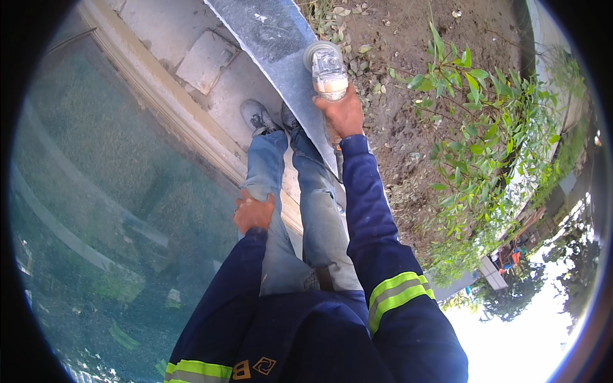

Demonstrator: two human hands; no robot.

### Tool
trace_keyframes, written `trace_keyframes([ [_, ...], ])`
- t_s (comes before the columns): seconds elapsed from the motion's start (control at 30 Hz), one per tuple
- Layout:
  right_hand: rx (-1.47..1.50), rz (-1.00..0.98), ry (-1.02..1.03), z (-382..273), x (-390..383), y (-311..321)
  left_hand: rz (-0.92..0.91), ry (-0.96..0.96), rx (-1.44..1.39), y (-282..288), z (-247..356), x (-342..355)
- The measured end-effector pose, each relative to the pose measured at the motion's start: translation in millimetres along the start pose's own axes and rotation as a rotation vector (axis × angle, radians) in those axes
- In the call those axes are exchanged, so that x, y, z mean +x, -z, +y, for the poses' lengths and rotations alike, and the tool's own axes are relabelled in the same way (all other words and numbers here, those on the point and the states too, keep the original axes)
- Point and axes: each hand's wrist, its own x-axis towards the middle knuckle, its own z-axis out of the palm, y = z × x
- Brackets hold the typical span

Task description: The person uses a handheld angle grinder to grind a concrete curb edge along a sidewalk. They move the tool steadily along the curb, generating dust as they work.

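My right hand [345, 113] is wrapped round the body of an angle grinder [329, 71], dusted with pale powder. The grinder's round head rests over a grey stone slab [271, 48], near its right edge. The slab has a rough, pale left edge and runs from the top of the view down to a narrow point beside my legs. My left hand [253, 212] lies on my left knee, thumb and fingers apart over the jeans, with no tool in it. The underside of the grinder is hidden.
At the left stands a large greenish glass pane [121, 166] in a beige frame [163, 89]. My shoes [257, 116] stand on a dusty ledge, where a loose flat piece [205, 60] lies. Right of the slab are bare soil [408, 127] and a leafy shrub [485, 140].
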Motion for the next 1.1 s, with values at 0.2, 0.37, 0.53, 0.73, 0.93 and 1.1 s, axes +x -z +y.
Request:
trace_keyframes([
  [0.2, 0.036, 0.053, 0.076, -13, 24, 5, -0.020, 0.007, 0.025, -3, 1, -1],
  [0.37, 0.024, -0.005, 0.091, -31, 26, -7, -0.030, -0.002, 0.026, -6, 2, -1],
  [0.53, -0.149, -0.072, 0.074, -22, 0, -17, -0.033, -0.008, 0.031, -5, 2, 1],
  [0.73, -0.050, -0.029, 0.022, -2, -7, -4, -0.048, 0.006, 0.034, -2, 3, 1],
  [0.93, -0.045, 0.079, 0.020, -11, 16, 7, -0.029, -0.012, 0.018, -8, 0, 0],
  [1.1, 0.021, 0.012, 0.060, -25, 14, 1, -0.048, -0.020, 0.040, -11, -1, 2],
])
